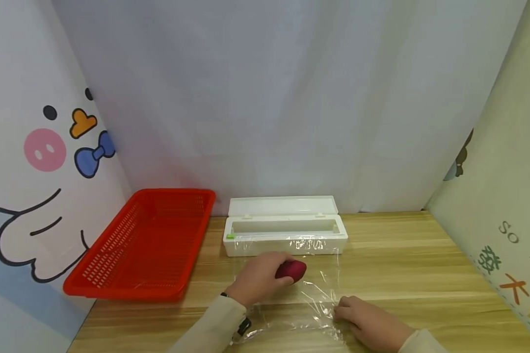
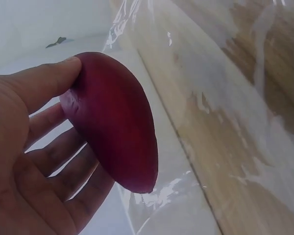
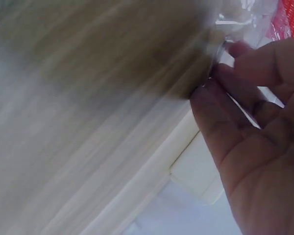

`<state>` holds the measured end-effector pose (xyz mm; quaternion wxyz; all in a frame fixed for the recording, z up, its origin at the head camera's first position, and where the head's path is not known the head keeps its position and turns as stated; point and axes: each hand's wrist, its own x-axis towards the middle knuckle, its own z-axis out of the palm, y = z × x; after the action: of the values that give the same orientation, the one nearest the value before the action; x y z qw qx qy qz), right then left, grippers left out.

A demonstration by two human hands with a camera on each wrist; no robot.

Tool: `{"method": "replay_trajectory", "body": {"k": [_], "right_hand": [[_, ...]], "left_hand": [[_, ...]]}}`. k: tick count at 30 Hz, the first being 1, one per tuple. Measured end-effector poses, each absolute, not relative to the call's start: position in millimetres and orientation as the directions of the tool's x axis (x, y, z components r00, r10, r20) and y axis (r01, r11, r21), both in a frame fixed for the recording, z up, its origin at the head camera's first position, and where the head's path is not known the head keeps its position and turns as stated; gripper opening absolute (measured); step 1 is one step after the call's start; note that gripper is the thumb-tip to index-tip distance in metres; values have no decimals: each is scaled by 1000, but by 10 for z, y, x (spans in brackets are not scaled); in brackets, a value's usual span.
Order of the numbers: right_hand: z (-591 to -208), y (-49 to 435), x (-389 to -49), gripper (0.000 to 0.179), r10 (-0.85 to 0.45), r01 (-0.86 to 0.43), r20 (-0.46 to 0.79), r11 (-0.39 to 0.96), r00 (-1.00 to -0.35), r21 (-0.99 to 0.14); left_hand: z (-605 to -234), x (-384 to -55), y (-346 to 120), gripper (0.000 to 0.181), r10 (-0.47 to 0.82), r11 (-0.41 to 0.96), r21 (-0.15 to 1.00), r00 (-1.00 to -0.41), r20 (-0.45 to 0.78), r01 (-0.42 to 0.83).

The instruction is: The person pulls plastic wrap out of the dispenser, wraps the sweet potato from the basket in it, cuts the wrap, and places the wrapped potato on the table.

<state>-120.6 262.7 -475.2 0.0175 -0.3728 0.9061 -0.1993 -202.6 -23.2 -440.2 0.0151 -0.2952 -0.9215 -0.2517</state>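
- Sweet potato [image 1: 293,271] is clamped above cling film [image 1: 314,290] by fingers of left hand [image 1: 258,278], seemingly for steadiness.
- Cling film's near-right edge is pinched by fingers of right hand [image 1: 372,322], seemingly for tautness.

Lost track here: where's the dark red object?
In the head view, low, just right of centre, the left hand holds the dark red object over clear film near the white box.

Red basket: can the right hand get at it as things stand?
Probably not easily: the left hand, holding the dark red object, and the left sleeve lie between the right hand and the red basket.
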Motion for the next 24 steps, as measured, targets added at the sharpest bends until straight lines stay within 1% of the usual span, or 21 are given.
{"method": "replay_trajectory", "body": {"k": [2,4,8,12,16,18,21,24], "right_hand": [[-4764,2610,-1230,18,-721,-722,156,603,-675,-340],[-4770,2595,-1254,16,-734,-737,165,584,-658,-339],[-4749,2578,-1279,15,-734,-726,147,582,-663,-366],[-4744,2576,-1278,15,-733,-729,153,585,-663,-356],[-4765,2598,-1270,20,-726,-730,166,592,-667,-342],[-4770,2599,-1262,22,-715,-726,182,601,-675,-335],[-4757,2577,-1260,21,-674,-729,279,624,-684,-281],[-4712,2549,-1262,23,-587,-714,437,666,-681,-218]], "left_hand": [[-4389,-2036,-220,35,555,696,417,-806,205,585],[-4383,-2052,-205,34,576,694,374,-786,227,616],[-4413,-2087,-171,34,611,700,278,-753,245,658],[-4516,-2111,-149,32,618,712,225,-746,248,665],[-4606,-2106,-123,32,612,725,225,-759,223,651],[-4634,-2098,-115,31,606,726,248,-767,211,641],[-4657,-2099,-121,26,588,724,292,-780,213,625],[-4666,-2109,-130,22,572,723,321,-790,219,612]]}}
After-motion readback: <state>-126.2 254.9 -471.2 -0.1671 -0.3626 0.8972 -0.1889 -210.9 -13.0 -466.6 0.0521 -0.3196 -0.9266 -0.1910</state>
